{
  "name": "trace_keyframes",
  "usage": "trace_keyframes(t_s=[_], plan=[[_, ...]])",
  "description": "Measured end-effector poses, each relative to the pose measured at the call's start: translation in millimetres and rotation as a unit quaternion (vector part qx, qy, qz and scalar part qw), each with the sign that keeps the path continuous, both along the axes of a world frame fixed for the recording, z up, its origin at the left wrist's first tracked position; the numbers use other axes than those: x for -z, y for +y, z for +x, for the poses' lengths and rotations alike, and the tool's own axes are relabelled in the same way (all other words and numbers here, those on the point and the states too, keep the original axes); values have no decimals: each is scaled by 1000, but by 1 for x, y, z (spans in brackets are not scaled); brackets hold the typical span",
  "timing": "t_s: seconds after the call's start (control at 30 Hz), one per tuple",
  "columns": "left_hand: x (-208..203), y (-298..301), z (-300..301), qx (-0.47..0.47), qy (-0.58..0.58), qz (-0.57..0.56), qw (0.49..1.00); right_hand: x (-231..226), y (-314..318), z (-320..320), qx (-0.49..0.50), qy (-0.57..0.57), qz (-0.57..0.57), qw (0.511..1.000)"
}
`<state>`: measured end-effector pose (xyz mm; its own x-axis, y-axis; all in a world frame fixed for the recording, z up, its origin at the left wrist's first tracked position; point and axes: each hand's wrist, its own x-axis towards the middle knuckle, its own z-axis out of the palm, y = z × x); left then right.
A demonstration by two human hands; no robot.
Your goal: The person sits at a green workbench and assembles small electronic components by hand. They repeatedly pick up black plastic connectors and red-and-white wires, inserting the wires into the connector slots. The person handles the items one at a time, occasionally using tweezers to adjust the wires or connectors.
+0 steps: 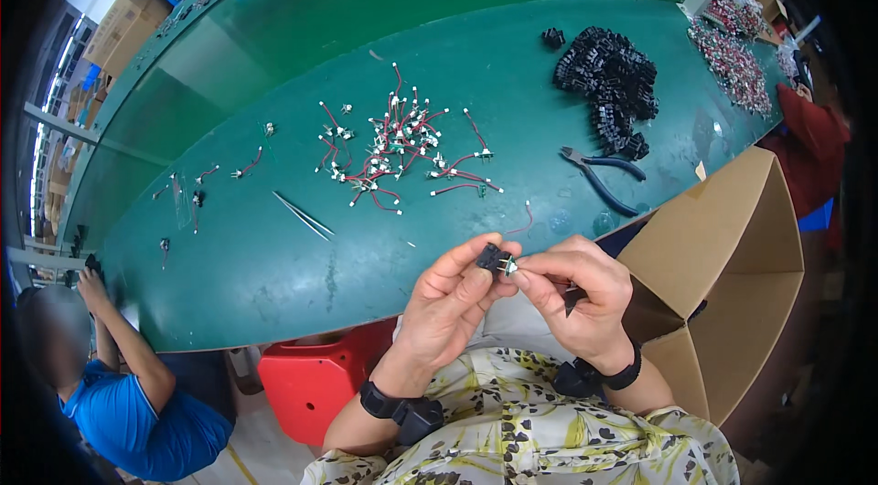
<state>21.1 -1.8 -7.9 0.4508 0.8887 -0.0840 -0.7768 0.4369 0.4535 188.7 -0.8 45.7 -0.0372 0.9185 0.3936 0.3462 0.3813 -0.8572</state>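
One long green table [274,311] fills our view, folks, and we'll take every spot off the blue-handled pliers [585,160]. Nearer us, to the R of the pliers: a big cardboard box [704,238], flaps up; its contents we can't make out, so no tally of done pcs from there. Well L of the pliers, a co-worker [155,421] in blue; nearer us & L of them, a red stool [306,384].

Now the stock! L of the pliers, a loose spread of red-wired pcs [393,142], dozens approx, so we'd judge plenty is left. Just beyond the pliers, a heap of black blocks [604,74], also a lot to go. Far R of the pliers, a red-and-white heap [729,74], too tiny to sort.

Both hands are up, nearer us than the pliers & a bit L. Our L hand [444,307] pinches, thumb on fingers; our R hand [593,288] pinches too, w/ something dark under its fingers, can't tell what. Tweezers [291,204] lie idle, well L of the pliers.

Smallest last: L has a black block [491,258], R a green-and-white pc [512,266], right up against each other, nearer us than the pliers. Fully joined? Can't tell; we'd call this pair part-done.
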Motion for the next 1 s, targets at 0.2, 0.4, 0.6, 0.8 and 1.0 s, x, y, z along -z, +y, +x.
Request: trace_keyframes(t_s=[0.2,0.4,0.6,0.8,1.0], plan=[[-3,0,3,-10,43,4,999,-1,3,0,1,-19,-9,1000],[-2,-1,6,-54,155,76,983,-1,2,-2,13,-40,-1,999],[-6,2,-3,-88,330,182,922,-4,3,1,-26,-70,-9,997],[-6,1,-10,-73,316,164,932,-7,4,8,-86,-4,-85,993],[-12,1,-11,-65,346,181,918,0,3,9,-103,2,-83,991]])
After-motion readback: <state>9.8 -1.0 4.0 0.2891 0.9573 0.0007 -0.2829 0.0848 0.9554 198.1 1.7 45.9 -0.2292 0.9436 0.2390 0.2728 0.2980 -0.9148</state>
